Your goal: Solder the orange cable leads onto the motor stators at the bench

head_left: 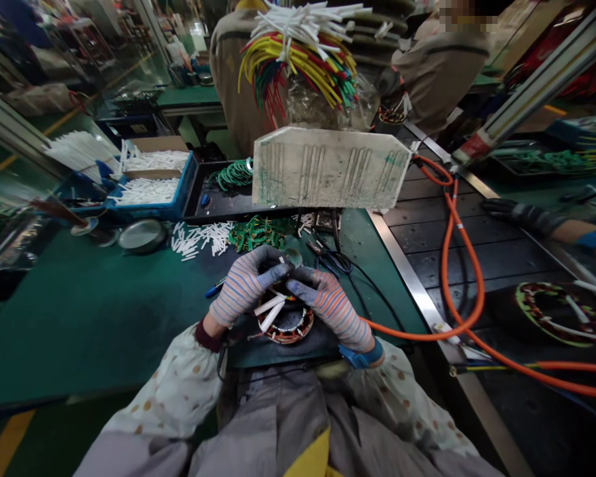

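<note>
A ring-shaped motor stator [298, 331] with reddish-brown windings lies on the bench right in front of me. White insulating sleeves [272, 313] stick out from it toward the left. Above its far rim, my left hand [248, 281], in a striped glove, is closed in a pinch, with a small white tip showing by the fingers. My right hand [330, 301], gloved alike, pinches close beside it, the fingertips of both nearly meeting. What they grip is mostly hidden by the fingers. Short coloured leads show below them.
Loose white sleeves [203, 238], green tied cords [258, 233] and pliers [322, 255] lie beyond my hands. A blue bin [146, 209] of sleeves stands left. An orange hose [444, 265] crosses the right conveyor, where another stator [546, 315] and a co-worker's gloved hand [501, 209] rest.
</note>
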Demonstrator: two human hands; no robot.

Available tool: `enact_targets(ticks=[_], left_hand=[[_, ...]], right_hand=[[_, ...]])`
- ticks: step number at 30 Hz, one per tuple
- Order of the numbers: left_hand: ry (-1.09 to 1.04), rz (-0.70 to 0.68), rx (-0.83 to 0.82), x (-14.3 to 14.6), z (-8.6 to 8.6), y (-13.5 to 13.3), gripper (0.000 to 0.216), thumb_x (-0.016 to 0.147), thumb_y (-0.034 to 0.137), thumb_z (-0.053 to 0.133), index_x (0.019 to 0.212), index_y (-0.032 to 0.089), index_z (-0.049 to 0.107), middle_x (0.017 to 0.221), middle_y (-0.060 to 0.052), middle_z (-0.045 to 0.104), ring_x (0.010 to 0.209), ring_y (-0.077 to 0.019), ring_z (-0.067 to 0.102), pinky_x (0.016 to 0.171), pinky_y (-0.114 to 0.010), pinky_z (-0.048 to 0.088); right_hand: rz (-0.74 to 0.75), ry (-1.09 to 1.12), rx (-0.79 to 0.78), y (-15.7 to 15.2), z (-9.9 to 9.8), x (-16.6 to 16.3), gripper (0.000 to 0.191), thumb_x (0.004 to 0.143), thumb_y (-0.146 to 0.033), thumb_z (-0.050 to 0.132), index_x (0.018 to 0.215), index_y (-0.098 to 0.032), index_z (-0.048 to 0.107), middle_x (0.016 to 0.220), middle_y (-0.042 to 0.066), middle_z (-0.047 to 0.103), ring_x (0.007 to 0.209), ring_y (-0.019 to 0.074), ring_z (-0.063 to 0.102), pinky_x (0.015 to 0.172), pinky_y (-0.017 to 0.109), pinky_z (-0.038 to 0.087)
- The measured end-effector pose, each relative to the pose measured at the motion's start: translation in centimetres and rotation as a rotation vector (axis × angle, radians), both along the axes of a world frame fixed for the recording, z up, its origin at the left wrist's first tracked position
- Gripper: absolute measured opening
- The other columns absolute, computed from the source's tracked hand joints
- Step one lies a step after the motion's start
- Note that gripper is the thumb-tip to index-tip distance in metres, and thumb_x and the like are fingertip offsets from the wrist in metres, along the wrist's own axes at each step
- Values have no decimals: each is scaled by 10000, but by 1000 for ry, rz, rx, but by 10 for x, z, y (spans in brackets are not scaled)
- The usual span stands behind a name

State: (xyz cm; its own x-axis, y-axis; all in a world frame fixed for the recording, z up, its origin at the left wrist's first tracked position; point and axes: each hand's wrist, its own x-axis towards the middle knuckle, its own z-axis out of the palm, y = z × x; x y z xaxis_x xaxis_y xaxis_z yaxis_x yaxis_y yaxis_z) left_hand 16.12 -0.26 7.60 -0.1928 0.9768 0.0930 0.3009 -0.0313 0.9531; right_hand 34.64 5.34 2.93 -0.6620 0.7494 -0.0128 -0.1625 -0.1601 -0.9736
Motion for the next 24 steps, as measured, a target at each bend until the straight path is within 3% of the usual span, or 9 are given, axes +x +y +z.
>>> enact_targets(ticks=[4,7,11,14,16,18,21,24], left_hand=[[70,-152,43,4,-2,-2,298,982,521,790,983,224,771,962,-39,818,924,-244,766,870,-345,610],[427,-277,52,8,-6,-12,238,1086,443,686,1093,237,806,1008,-52,830,938,-252,771,871,-358,601],[965,-248,104,16,-16,-28,203,1108,335,658,1204,238,808,1049,-102,816,971,-290,765,832,-383,607],[1067,-186,160,20,-23,-33,176,1102,311,659,1168,223,798,987,-96,804,900,-284,763,781,-374,615],[1062,-131,212,21,-28,-33,206,1124,323,619,1149,218,796,953,-90,807,844,-278,765,748,-372,620],[1042,-81,285,19,-33,-32,253,1143,331,573,1131,213,797,944,-92,818,820,-279,777,739,-378,635],[1007,-75,400,11,-41,-31,283,1152,352,548,1169,202,787,1005,-102,851,864,-293,813,799,-402,677],[937,-119,418,-5,-43,-26,290,1135,345,556,1299,216,757,1134,-100,865,973,-303,835,905,-420,697]], right_hand=[[-116,-162,324,2,-17,21,392,881,-647,865,1013,-279,880,1233,90,852,1235,314,745,1193,520,541],[-226,-276,438,-2,-26,38,373,938,-649,806,1042,-298,876,1189,103,863,1183,326,765,1183,554,547],[-386,-282,475,-11,-26,35,365,961,-650,774,999,-298,862,1091,98,866,1070,315,777,1097,513,587],[-461,-216,393,-1,-22,23,435,1003,-672,715,866,-270,807,918,67,836,876,260,742,924,422,618],[-472,-250,374,16,-21,18,440,1071,-623,639,911,-247,802,920,64,833,849,237,732,862,373,611],[-317,-527,524,35,-20,16,363,1112,-505,601,1045,-221,817,1051,95,855,969,245,769,936,360,611],[62,-1033,757,54,-15,11,298,1027,-356,742,1238,-155,804,1251,175,839,1150,294,791,1047,376,601],[173,-1149,784,60,-7,1,418,938,-265,825,1328,-120,781,1294,213,823,1137,320,812,1003,370,620]])
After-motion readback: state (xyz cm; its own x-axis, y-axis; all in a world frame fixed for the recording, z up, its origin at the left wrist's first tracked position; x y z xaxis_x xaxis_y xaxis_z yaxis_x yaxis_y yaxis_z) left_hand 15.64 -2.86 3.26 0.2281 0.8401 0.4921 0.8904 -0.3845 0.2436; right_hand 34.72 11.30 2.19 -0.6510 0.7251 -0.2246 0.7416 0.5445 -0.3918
